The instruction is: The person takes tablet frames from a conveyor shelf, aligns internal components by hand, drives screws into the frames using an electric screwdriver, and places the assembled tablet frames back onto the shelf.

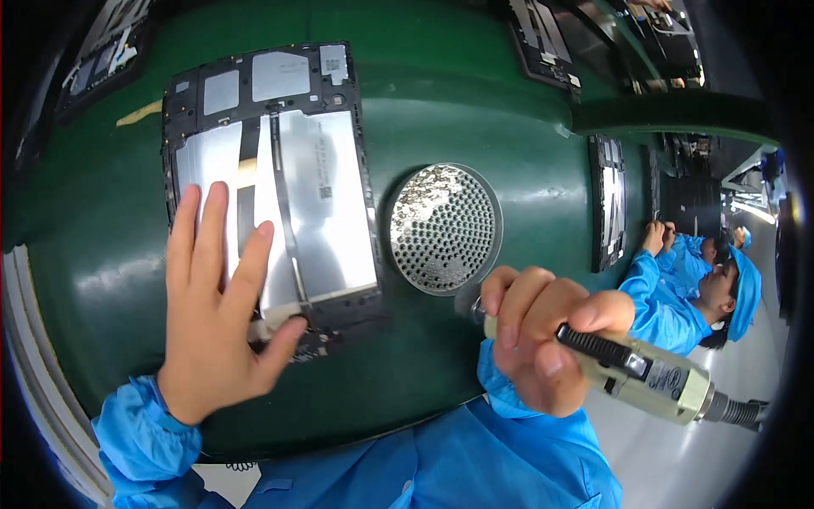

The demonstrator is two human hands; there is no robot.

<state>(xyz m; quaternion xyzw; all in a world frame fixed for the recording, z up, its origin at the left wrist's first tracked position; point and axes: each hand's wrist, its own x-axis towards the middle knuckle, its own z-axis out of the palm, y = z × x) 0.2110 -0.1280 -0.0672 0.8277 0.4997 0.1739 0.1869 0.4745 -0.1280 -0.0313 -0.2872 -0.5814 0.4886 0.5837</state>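
Green matting covers the workbench [475, 102], and on it lies an opened tablet chassis [270, 182] with its silvery battery panels and dark frame exposed, back cover absent. The left hand [216, 318] rests flat on the chassis's near-left part, fingers spread apart and gripping nothing, the thumb touching the bottom edge of the frame. Just right of the chassis sits a round perforated screw tray [445, 227], glittering with small screws along its far side. Nearer than the tray, the right hand [543, 339] is wrapped tight around a pale electric screwdriver [644, 373], whose bit points toward the tray's near rim; whether the bit carries a screw cannot be told. Judging from this, the screw-driving on the chassis is at an early or middle stage: the unit lies open, screws remain in the tray, and the driver is away from the frame. Further right of the tray another chassis [607, 202] lies on the matting, beyond which other workers in blue [678, 297] sit.
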